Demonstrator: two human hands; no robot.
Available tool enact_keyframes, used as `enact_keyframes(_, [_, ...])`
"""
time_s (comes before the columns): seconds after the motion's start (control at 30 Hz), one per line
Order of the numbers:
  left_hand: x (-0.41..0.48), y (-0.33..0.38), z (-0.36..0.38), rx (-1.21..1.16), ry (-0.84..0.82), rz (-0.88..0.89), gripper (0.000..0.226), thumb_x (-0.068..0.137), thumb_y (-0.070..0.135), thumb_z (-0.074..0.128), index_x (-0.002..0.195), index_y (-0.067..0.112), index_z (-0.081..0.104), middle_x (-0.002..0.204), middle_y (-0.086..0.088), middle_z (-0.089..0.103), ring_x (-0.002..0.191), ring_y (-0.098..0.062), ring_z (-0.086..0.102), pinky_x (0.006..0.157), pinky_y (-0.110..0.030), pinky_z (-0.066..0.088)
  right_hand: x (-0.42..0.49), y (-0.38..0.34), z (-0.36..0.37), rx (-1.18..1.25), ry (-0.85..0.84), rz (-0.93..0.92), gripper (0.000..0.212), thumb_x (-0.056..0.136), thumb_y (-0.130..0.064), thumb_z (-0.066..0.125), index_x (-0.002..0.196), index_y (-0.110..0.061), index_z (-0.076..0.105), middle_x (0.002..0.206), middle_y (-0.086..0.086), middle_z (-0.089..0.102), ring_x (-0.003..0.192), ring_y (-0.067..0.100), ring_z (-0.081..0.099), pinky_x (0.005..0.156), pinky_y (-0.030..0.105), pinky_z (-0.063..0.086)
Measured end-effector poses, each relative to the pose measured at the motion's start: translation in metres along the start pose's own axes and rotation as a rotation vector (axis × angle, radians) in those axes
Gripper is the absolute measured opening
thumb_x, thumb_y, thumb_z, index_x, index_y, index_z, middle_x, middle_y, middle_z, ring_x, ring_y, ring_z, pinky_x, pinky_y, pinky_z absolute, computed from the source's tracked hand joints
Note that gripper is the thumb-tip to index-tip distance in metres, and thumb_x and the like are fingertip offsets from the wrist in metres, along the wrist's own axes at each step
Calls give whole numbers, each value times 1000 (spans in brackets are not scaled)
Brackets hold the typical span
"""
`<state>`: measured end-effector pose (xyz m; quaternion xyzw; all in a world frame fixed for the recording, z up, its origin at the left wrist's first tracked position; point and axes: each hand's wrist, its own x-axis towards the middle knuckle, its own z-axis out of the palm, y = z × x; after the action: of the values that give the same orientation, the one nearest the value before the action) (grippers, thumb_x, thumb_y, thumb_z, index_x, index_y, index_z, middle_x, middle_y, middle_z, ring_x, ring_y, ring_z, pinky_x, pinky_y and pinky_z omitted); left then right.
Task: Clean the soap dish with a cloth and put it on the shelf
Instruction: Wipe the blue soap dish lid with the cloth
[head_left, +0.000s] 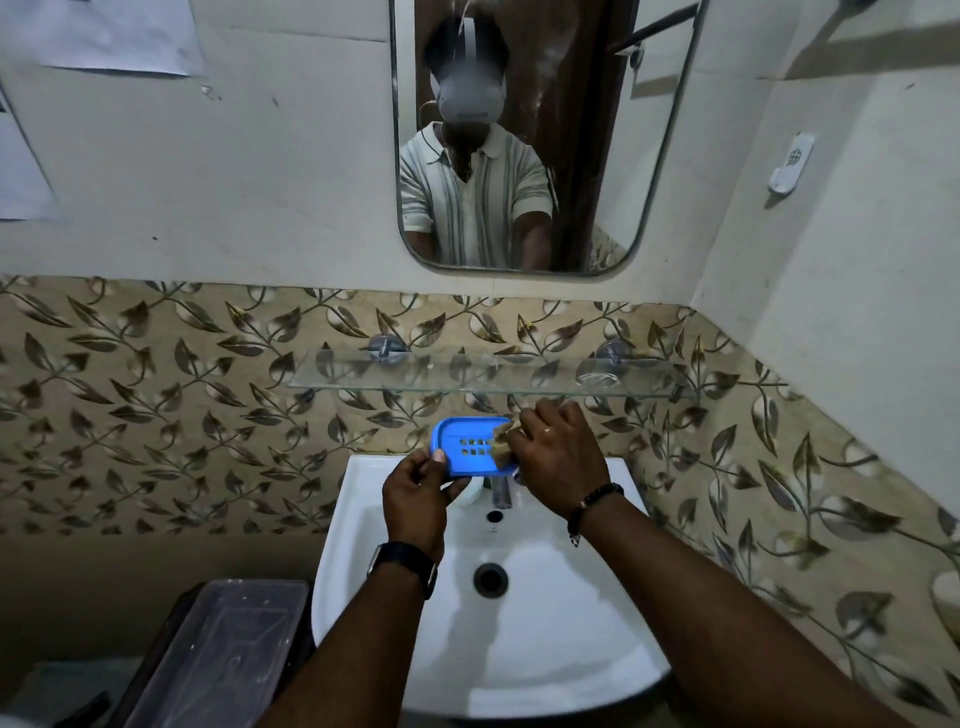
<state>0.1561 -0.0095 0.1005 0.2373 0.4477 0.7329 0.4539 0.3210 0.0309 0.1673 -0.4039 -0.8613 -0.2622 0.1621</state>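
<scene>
A blue soap dish (467, 445) with small drain slots is held above the back of the white sink (545, 623). My left hand (415, 499) pinches its left edge between thumb and fingers. My right hand (558, 457) grips a small brownish cloth (503, 441) and presses it against the right end of the dish. The glass shelf (467, 376) runs along the leaf-patterned wall just above the dish, and a small clear item stands at its right end.
The tap (501, 493) sits under the dish, with a pale soap bar (474, 492) beside it, partly hidden by my left hand. A mirror (519, 135) hangs above the shelf. A clear plastic box (218, 654) stands left of the sink.
</scene>
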Motion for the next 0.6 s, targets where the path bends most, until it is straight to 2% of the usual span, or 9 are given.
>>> enact_keyframes(0.07, [5, 4, 0, -24, 23, -6, 23, 99, 8, 58, 113, -9, 62, 100, -21, 69, 78, -21, 71, 73, -35, 63, -5, -6, 2, 162, -13, 54, 25, 78, -23, 47, 87, -15, 69, 96, 6, 67, 91, 32, 57, 73, 40, 42])
enact_keyframes(0.17, [7, 5, 1, -22, 26, -16, 25, 99, 9, 57, 114, -10, 61, 103, -23, 68, 84, -28, 69, 74, -35, 63, -12, -14, 9, 397, 11, 97, 20, 80, -18, 60, 98, -22, 69, 108, -2, 65, 99, 26, 53, 76, 38, 43])
enact_keyframes(0.23, [3, 3, 3, -9, 16, -30, 23, 99, 9, 57, 110, -11, 62, 98, -23, 69, 84, -30, 68, 72, -35, 63, -15, -17, 11, 483, 1, 120, 25, 84, -24, 56, 107, -27, 67, 112, -5, 60, 104, 21, 48, 81, 38, 39])
enact_keyframes(0.33, [-3, 0, 8, -25, -15, -79, 16, 98, 6, 57, 95, -6, 67, 84, -17, 71, 79, -31, 67, 72, -38, 64, -18, -18, 12, 427, -51, 96, 33, 83, -30, 49, 114, -26, 60, 121, -6, 59, 116, 20, 46, 87, 40, 35])
enact_keyframes(0.43, [-6, 3, 13, -51, -31, -117, 14, 96, 4, 60, 86, 0, 68, 75, -12, 72, 74, -29, 69, 67, -37, 64, -21, -18, 11, 347, -115, 63, 44, 69, -21, 69, 110, -24, 55, 114, -7, 62, 113, 22, 53, 89, 45, 37])
enact_keyframes(0.5, [-6, 6, 14, -77, -21, -142, 6, 95, 4, 62, 94, -1, 66, 82, -17, 71, 72, -27, 70, 63, -36, 63, -21, -17, 12, 344, -97, 48, 45, 66, -13, 73, 108, -21, 57, 106, -5, 64, 104, 23, 58, 89, 48, 41])
enact_keyframes(0.6, [-3, 8, 11, -121, -12, -193, 23, 94, 3, 63, 115, 12, 59, 87, -20, 71, 71, -26, 72, 59, -35, 61, -21, -13, 15, 398, -34, 34, 36, 72, -3, 64, 105, -17, 60, 103, 1, 66, 98, 26, 60, 87, 47, 43])
